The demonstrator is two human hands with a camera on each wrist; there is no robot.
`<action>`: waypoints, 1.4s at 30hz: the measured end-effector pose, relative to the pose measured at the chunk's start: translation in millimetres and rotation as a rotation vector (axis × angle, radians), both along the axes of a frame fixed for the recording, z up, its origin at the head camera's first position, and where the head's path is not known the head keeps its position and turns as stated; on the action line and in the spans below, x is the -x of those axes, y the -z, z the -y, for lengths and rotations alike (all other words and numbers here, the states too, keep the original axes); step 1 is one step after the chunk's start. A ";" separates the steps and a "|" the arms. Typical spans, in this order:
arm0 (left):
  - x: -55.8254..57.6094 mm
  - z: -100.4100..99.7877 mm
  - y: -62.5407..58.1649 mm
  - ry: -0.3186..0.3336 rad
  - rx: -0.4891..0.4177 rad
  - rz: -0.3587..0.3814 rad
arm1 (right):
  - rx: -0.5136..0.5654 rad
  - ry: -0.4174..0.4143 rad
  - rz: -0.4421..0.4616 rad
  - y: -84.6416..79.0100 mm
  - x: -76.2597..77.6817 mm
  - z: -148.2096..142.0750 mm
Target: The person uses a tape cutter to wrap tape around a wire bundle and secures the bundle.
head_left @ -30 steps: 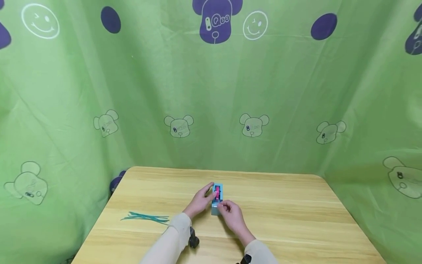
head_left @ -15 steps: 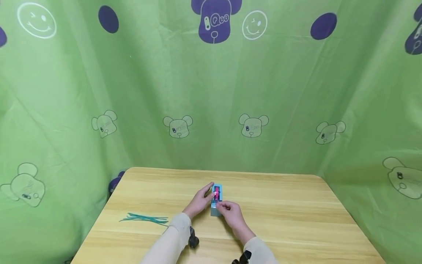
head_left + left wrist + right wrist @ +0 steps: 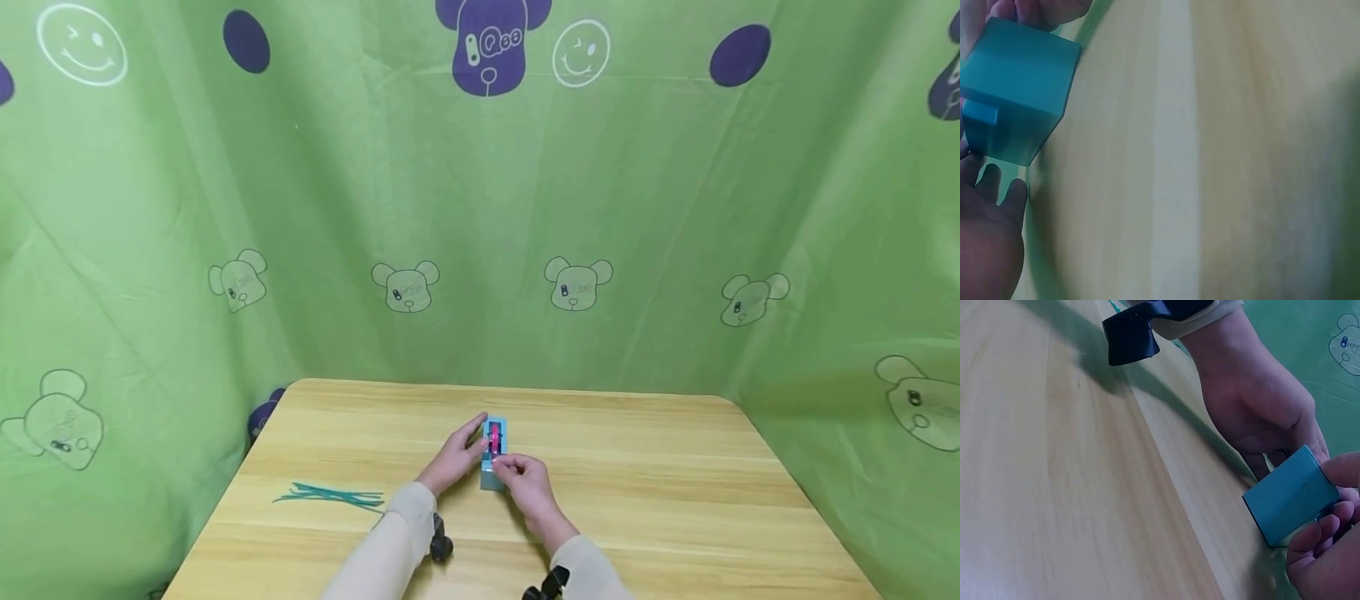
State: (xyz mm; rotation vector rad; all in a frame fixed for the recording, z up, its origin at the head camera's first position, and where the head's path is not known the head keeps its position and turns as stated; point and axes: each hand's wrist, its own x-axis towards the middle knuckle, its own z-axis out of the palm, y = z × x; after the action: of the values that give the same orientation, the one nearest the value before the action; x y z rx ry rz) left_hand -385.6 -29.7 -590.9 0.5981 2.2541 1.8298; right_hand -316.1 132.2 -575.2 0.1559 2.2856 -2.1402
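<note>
A blue tape dispenser (image 3: 491, 480) stands on the table with a pink roll (image 3: 495, 437) in its top opening. My left hand (image 3: 452, 460) holds its left side, thumb by the roll and fingers along the far side. At the near end, thumb and forefinger of my right hand (image 3: 531, 490) are pinched together over the dispenser's front edge, on what looks like the tape's end, mostly covered by the fingertips. From the left wrist, the dispenser (image 3: 1019, 69) shows its flat front and underside edge. In the right wrist view, my right fingers (image 3: 1325, 534) curl beside the dispenser (image 3: 1291, 494).
A loose bundle of thin teal strips (image 3: 330, 494) lies on the left of the wooden table (image 3: 675, 492), close to my left sleeve (image 3: 393, 537). Green printed curtains (image 3: 480, 200) enclose the table's back and sides. Black cameras (image 3: 441, 546) sit on both wrists.
My right hand has shifted very slightly left at the dispenser's front, its fingertips staying pinched. The left hand and the dispenser keep their places.
</note>
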 end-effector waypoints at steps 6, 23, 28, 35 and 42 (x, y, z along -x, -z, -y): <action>4.7 0.8 4.0 0.008 0.012 0.001 | 0.028 0.032 -0.014 6.3 1.5 2.5; 5.0 1.3 -0.2 0.001 0.102 -0.068 | 0.050 -0.025 0.049 0.0 2.6 -5.9; 5.4 2.7 -0.1 0.007 0.086 -0.029 | -0.028 -0.010 0.052 -3.9 -2.5 -4.3; 5.3 4.7 -0.5 0.001 0.125 -0.019 | -0.043 0.003 0.065 -4.8 -7.5 -2.5; 7.0 5.1 -1.6 0.003 0.126 -0.052 | -0.047 0.014 0.058 -5.7 -11.1 -2.2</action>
State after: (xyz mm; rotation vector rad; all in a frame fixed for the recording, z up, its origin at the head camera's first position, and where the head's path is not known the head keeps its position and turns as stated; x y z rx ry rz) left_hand -392.5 -34.8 -589.4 0.6338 2.3785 1.6741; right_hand -305.0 134.4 -569.5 0.2319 2.3108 -2.0613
